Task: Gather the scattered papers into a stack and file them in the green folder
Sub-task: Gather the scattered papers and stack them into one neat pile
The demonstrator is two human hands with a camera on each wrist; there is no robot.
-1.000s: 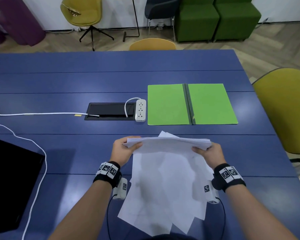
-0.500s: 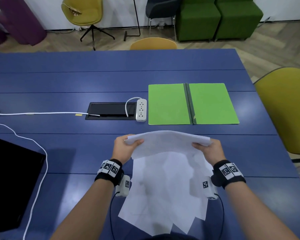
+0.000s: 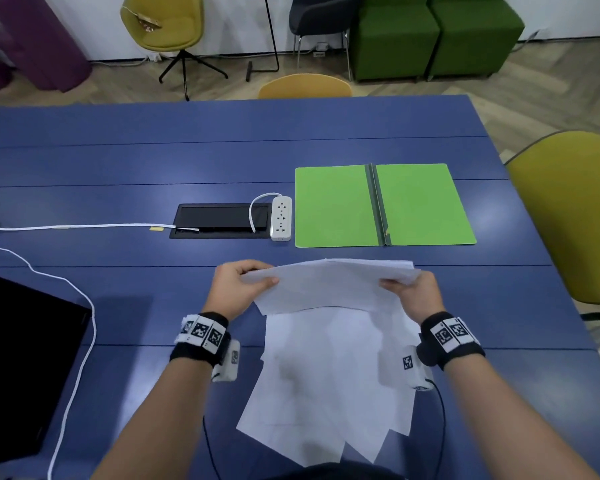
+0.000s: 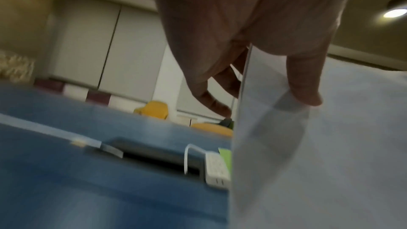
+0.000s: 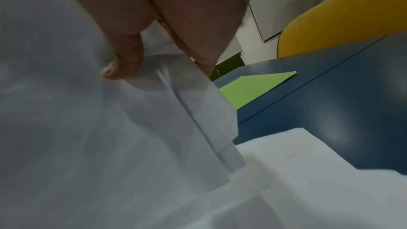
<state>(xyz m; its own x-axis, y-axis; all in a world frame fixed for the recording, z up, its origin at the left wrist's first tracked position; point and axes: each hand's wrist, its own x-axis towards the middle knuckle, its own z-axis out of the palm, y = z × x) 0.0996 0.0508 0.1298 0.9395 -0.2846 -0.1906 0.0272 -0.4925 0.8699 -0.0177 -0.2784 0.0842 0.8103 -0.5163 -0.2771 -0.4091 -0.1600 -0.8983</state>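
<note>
A bundle of white papers (image 3: 329,285) is held in the air over the blue table, its sheets uneven at the edges. My left hand (image 3: 238,289) pinches its left edge, thumb on top, and my right hand (image 3: 411,292) pinches its right edge. More white sheets (image 3: 329,382) lie fanned on the table below, toward me. The green folder (image 3: 383,204) lies open and flat beyond the bundle, its dark spine in the middle. In the left wrist view my thumb (image 4: 305,83) presses on the papers (image 4: 319,145). In the right wrist view my thumb (image 5: 123,58) lies on the sheets (image 5: 154,128), with the folder (image 5: 253,88) behind.
A white power strip (image 3: 280,218) lies left of the folder beside a black cable hatch (image 3: 222,220). A white cable (image 3: 70,306) runs across the table's left part. A black screen (image 3: 21,368) sits at the near left. A yellow chair (image 3: 568,216) stands at the right edge.
The held bundle has tilted flatter and moved slightly away from me, toward the folder. Both hands keep their grip on its edges.
</note>
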